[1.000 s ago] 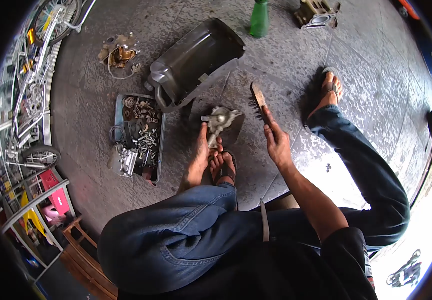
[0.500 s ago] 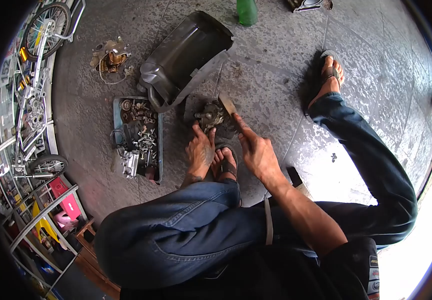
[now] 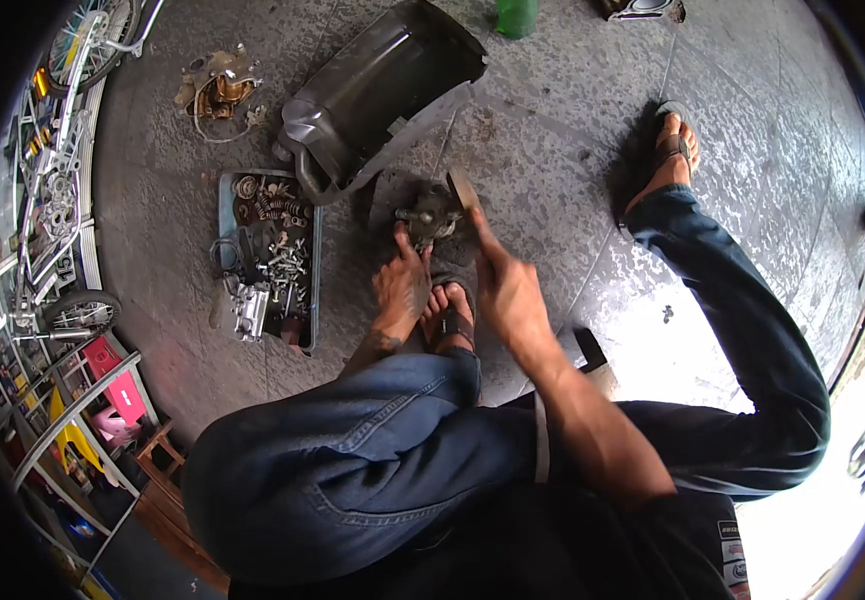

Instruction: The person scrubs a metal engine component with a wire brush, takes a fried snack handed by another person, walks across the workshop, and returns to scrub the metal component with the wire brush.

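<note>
A grimy metal engine part lies on the floor in front of my foot. My left hand is closed on its near edge, thumb and finger pressed against it. In my right hand is a flat-bladed scraper, the index finger stretched along its blade. The blade sits at the right side of the engine part; whether its edge touches is unclear. The scraper's handle is hidden inside my fist.
A blue tray of bolts, springs and metal parts stands left of my left hand. Beyond it lies a large black plastic cover. Another engine part and a green bottle are farther off. Shelving lines the left.
The right hand and scraper have shifted slightly at the engine part's right side. The left hand keeps its hold. The whole view has moved a little.
</note>
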Motion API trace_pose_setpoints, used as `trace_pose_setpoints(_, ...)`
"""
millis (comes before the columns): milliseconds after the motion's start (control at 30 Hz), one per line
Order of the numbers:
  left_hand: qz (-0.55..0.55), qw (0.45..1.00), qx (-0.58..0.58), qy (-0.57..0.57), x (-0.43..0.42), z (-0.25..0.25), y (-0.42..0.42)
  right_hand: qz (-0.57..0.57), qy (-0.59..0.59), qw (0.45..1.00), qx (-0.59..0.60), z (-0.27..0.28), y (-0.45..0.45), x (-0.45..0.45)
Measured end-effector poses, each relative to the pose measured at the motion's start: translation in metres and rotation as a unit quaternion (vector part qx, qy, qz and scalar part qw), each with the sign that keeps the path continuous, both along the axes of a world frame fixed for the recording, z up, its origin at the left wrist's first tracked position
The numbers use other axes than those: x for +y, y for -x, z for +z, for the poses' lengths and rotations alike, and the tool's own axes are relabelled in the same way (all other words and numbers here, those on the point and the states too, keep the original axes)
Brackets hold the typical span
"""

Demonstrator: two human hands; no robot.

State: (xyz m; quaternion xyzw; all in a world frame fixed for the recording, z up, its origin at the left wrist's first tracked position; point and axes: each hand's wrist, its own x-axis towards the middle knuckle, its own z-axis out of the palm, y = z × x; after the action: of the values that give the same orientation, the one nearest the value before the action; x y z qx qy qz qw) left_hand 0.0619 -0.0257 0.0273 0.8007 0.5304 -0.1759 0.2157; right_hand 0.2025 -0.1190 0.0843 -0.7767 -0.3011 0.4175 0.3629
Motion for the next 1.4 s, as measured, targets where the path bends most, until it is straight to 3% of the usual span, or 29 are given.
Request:
trace_pose_setpoints(133, -0.017, 1.0, -0.009, -0.011, 0.005, -0.002, -0.001, 0.039, 0.071, 0.997, 0.017, -0.008, -0.029, 0.04)
trace_pose_setpoints(267, -0.03, 0.999, 0.003, -0.033, 0.004, -0.003, 0.001, 0.043, -0.023, 0.999, -0.009, 0.011, -0.016, -0.007)
trace_pose_setpoints(433, -0.032, 0.998, -0.032, -0.042, 0.003, -0.003, 0.002, 0.031, 0.04, 0.999, 0.006, -0.003, -0.022, 0.021)
trace_pose_setpoints(500, -0.033, 0.998, 0.024, -0.042, 0.002, -0.003, 0.0, 0.026, 0.018, 0.999, 0.0, -0.005, -0.021, 0.026)
trace_pose_setpoints(667, -0.041, 0.998, 0.002, -0.041, 0.006, -0.002, 0.0, 0.033, -0.05, 0.998, -0.029, 0.011, -0.02, -0.007)
trace_pose_setpoints(700, -0.052, 0.998, 0.003, -0.045, 0.005, -0.003, 0.001, 0.054, 0.009, 0.998, -0.023, 0.01, -0.024, 0.0)
trace_pose_setpoints(767, -0.057, 0.997, 0.0, -0.044, 0.005, -0.004, 0.003, 0.036, -0.005, 0.999, -0.027, -0.019, -0.023, 0.026)
trace_pose_setpoints(933, -0.031, 0.999, 0.019, 0.002, 0.007, -0.001, 0.002, 0.06, 0.025, 0.998, -0.011, 0.019, -0.018, -0.005)
trace_pose_setpoints(1000, -0.034, 0.999, 0.014, -0.004, 0.008, -0.005, 0.003, 0.044, -0.006, 0.999, 0.013, 0.02, -0.017, -0.014)
trace_pose_setpoints(1067, -0.041, 0.999, 0.01, -0.01, 0.004, -0.003, 0.003, 0.054, 0.034, 0.998, -0.019, 0.02, -0.016, 0.004)
trace_pose_setpoints(1133, -0.033, 0.999, 0.005, 0.001, 0.009, -0.001, 0.002, 0.027, 0.029, 0.999, -0.015, -0.005, -0.018, 0.024)
trace_pose_setpoints(1200, -0.031, 0.999, 0.004, 0.006, 0.006, -0.002, 0.007, 0.025, -0.021, 0.998, -0.062, -0.013, -0.015, 0.029)
trace_pose_setpoints(1233, -0.033, 0.999, -0.002, 0.006, 0.01, -0.004, 0.004, 0.046, 0.032, 0.998, -0.019, 0.008, -0.015, 0.021)
trace_pose_setpoints(1400, -0.043, 0.999, -0.013, -0.006, 0.006, -0.007, 0.007, 0.028, -0.002, 0.999, -0.02, 0.005, -0.014, 0.003)
